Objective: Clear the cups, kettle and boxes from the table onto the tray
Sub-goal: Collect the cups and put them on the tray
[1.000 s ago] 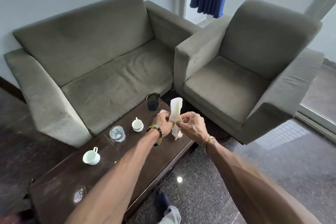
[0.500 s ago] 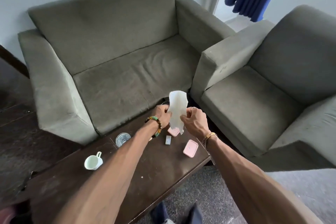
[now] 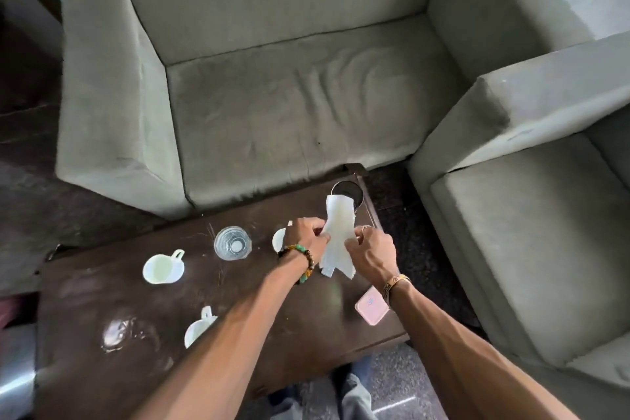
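Observation:
Both hands hold a white tissue (image 3: 337, 235) above the dark wooden table (image 3: 102, 368). My left hand (image 3: 305, 239) pinches its left edge and my right hand (image 3: 370, 251) pinches its right edge. A white cup (image 3: 162, 268) stands at the left, a second white cup (image 3: 199, 329) sits nearer me, partly behind my left arm, and a third white cup (image 3: 279, 239) peeks out behind my left hand. A clear glass (image 3: 231, 244) stands between them. A pink box (image 3: 371, 305) lies under my right wrist. A dark cup (image 3: 349, 189) stands at the far right corner.
A grey sofa (image 3: 289, 106) runs along the table's far side and a grey armchair (image 3: 531, 232) stands to the right. A wet patch (image 3: 124, 332) glistens on the table at the left. A metallic object (image 3: 15, 372) shows at the left edge.
The view has tilted down and moved closer over the table, bringing a second near cup into sight. Both hands still hold the tissue, now lower and nearer the table.

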Demonstrator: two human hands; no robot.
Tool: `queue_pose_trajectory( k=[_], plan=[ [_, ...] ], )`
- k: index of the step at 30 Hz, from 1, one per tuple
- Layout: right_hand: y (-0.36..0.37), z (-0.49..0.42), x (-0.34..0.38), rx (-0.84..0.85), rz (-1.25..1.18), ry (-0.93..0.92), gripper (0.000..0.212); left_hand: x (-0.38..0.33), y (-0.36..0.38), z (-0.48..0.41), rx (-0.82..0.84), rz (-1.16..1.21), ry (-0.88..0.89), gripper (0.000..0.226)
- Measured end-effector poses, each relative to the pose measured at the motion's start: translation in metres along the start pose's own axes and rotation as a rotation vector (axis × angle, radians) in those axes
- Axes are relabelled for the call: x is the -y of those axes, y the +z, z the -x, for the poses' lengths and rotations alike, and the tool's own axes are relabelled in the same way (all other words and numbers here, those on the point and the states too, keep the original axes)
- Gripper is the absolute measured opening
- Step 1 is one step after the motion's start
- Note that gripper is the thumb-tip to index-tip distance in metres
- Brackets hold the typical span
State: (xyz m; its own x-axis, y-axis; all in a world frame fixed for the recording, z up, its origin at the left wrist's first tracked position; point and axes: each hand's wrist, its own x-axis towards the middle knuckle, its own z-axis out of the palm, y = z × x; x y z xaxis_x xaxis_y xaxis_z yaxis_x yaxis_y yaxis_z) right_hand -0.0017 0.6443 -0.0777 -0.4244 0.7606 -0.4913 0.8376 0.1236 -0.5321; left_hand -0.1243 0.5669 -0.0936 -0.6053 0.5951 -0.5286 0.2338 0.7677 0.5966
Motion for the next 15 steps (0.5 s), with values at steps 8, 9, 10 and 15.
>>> queue_pose_trajectory(
  k=[8, 9, 10, 15],
  plan=[
    [-0.015, -0.093, -0.001, -0.168, 0.039, -0.086, 0.017, -0.037, 0.028, -0.076, -0.164, 0.205, 0.043, 0.014],
    [-0.017, -0.101, 0.0, -0.19, 0.043, -0.098, 0.018, -0.04, 0.028, -0.082, -0.184, 0.198, 0.047, 0.016],
    [-0.017, -0.11, 0.0, -0.203, 0.046, -0.102, 0.021, -0.041, 0.029, -0.088, -0.206, 0.183, 0.05, 0.016],
    [-0.002, -0.142, -0.012, -0.234, 0.03, -0.088, 0.031, -0.041, 0.041, -0.115, -0.272, 0.113, 0.056, 0.019]
  ],
)
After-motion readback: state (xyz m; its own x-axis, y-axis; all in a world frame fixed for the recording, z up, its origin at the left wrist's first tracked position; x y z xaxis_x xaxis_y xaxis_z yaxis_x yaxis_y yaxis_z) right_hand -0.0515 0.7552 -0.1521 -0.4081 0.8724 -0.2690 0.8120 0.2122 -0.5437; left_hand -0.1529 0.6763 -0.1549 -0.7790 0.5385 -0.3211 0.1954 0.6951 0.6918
